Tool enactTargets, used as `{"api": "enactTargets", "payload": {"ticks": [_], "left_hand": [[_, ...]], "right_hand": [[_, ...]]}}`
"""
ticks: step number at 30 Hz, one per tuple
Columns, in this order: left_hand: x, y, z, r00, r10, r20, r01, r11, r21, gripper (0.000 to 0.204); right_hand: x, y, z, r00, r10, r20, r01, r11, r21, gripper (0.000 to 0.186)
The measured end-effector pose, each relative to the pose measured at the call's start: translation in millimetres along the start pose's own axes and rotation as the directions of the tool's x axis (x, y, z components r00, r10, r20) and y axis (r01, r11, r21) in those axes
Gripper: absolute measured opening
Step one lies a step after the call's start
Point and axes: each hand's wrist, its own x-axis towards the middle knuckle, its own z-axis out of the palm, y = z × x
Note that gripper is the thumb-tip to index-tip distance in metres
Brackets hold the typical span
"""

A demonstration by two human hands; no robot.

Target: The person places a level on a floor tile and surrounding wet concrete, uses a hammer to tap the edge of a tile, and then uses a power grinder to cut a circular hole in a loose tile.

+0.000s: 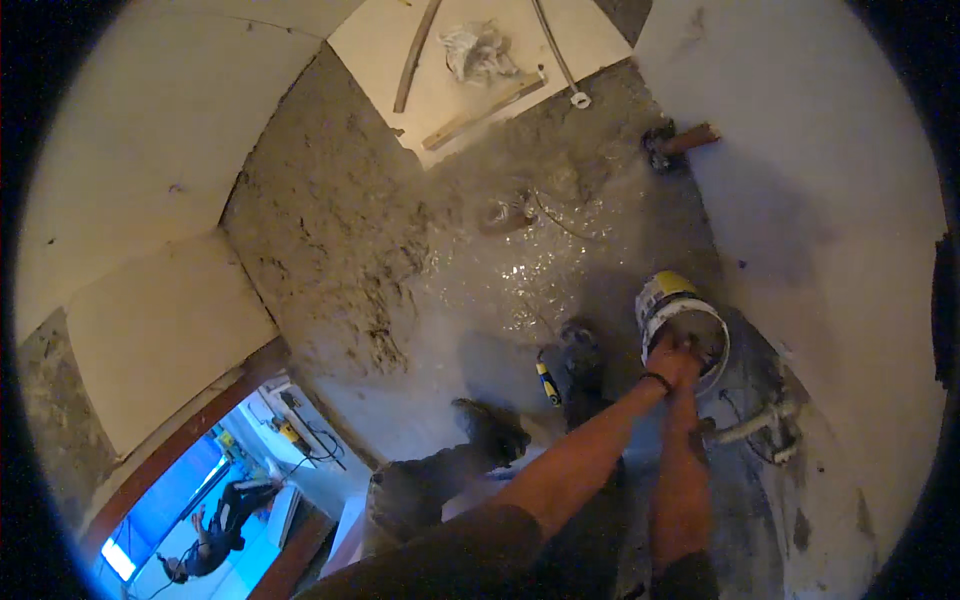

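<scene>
My left hand (662, 355) and my right hand (686, 367) are close together at the mouth of a tilted white bucket with a yellow patch (665, 287), fingers curled into its grey, dirty inside; what they grip is hidden. Left of the bucket, a yellow-and-black tool (548, 385) lies on wet grey floor (520, 285), near my dark boots (490, 430).
A brown pipe stub (695, 138) and a pale pipe (745, 425) protrude at the right. A white board (380, 50) at the top holds rods, crumpled material (475, 50) and a wooden strip (480, 110). Through an opening at lower left, another person (220, 530) is visible.
</scene>
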Motion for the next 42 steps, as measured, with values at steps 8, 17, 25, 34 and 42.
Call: {"api": "enactTargets", "payload": {"ticks": [8,17,25,34,42], "left_hand": [[37.2,-65.5,82.6,0.975,0.181,-0.129,-0.139,0.949,0.284,0.035],[22.3,35.5,9.0,0.933,0.083,0.351,-0.193,0.937,0.291,0.034],[36.7,13.4,47.1,0.892,0.001,0.453,-0.23,0.863,0.449,0.049],[37.3,35.6,40.3,0.929,0.082,0.361,-0.186,0.946,0.264,0.046],[57.1,-3.5,21.6,0.957,-0.021,0.291,-0.083,0.938,0.338,0.047]], "right_hand": [[10.8,6.9,21.2,0.977,-0.077,-0.199,0.021,0.963,-0.267,0.042],[-35.7,-4.0,4.6,0.97,0.114,-0.215,-0.035,0.939,0.343,0.038],[-31.7,-32.0,-34.4,0.996,0.045,-0.075,0.033,0.597,0.801,0.04],[30.4,3.4,-67.2,0.997,0.074,0.027,-0.058,0.918,-0.393,0.052],[-73.4,-125.3,-3.7,0.96,-0.025,-0.279,0.045,0.997,0.066,0.048]]}}
